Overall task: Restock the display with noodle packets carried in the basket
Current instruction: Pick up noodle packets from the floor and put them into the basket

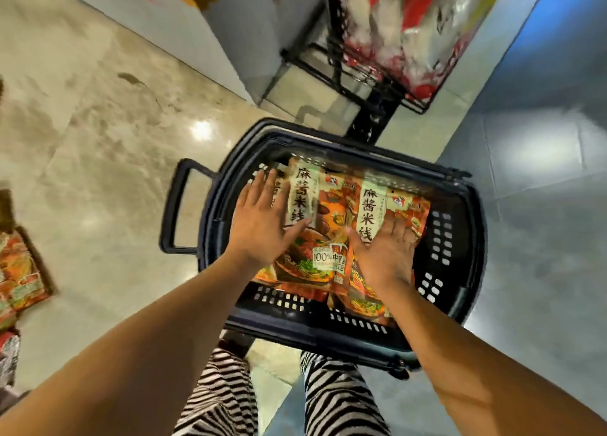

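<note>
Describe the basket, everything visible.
The basket is dark blue-black and looks like hard plastic, roughly rectangular with rounded corners and rows of small slots in its walls. A loop handle sticks out from its left end; thinner carry handles appear folded along the rim. It sits upright on the tiled floor, before the person's legs, holding orange noodle packets. The left hand and right hand lie flat on the packets.

The basket (463,271) is open on top, so it can be reached from above. Bare floor (98,123) is seen left of the basket. Beyond the basket, the way is blocked by a wire rack (333,51).
</note>
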Motion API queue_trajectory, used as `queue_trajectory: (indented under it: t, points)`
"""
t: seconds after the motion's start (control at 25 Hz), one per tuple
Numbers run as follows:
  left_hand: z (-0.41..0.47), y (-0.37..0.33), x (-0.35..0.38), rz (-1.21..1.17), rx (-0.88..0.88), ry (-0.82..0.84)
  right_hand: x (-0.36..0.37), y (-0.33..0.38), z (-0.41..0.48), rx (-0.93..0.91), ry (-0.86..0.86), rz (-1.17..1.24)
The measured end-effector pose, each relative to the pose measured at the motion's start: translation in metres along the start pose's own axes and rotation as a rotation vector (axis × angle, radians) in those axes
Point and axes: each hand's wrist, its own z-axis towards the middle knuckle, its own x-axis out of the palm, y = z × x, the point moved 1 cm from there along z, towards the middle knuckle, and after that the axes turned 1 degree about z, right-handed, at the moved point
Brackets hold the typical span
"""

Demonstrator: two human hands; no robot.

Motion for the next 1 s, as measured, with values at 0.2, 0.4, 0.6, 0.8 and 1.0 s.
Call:
queue_trajectory:
  t: [0.2,0.4,0.6,0.8,1.0]
  points:
    - [-0.057,0.092,-0.010,-0.096,-0.197,-0.138,-0.015,0.115,-0.039,-0.202,-0.028,0.055]
    - [-0.118,0.228,0.016,-0.137,-0.349,-0.126,0.027,0.258,-0.100,-0.409,-0.107,0.133]
    - [-0.190,0.383,0.047,-0.182,-0.533,-0.080,0.108,0.406,-0.160,-0.574,-0.058,0.095]
    - [-0.287,0.523,0.065,-0.227,-0.716,-0.020,0.179,0.507,-0.219,-0.572,0.114,-0.104]
    - [-0.370,0.603,0.095,-0.363,-0.993,0.011,0.214,0.573,-0.263,-0.652,0.181,-0.272]
